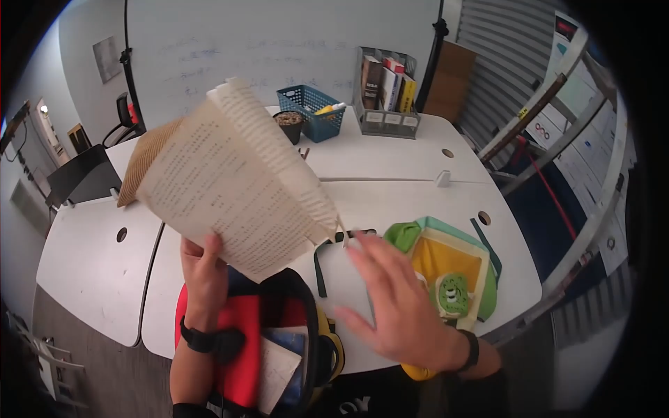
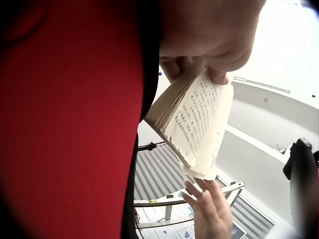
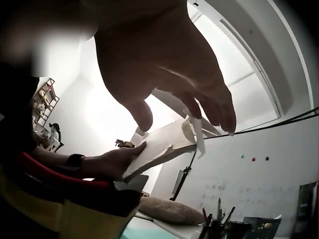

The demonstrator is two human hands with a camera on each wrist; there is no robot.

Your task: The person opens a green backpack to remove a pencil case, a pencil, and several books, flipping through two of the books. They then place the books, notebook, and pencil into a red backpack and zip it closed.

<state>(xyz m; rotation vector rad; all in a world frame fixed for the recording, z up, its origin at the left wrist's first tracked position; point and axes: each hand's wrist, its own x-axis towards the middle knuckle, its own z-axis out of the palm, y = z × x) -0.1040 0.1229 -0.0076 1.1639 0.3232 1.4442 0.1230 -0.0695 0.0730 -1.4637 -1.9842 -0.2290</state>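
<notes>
Left hand (image 1: 203, 273) grip clamps the book (image 1: 233, 174) by its lower edge, raised above the red bag (image 1: 240, 348); right hand (image 1: 401, 306) splayed wide, fingertips at loose pages.

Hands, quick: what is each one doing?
Left hand: grips the thick open paperback book with yellowed pages.
Right hand: open, fingers spread, holding nothing.

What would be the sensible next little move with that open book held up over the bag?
Probably bring the right hand onto the book's loose corner to steady it. The left hand grips only its lower edge, the pages fan open, and the right hand's spread fingers are just beside it, above the red bag.
</notes>
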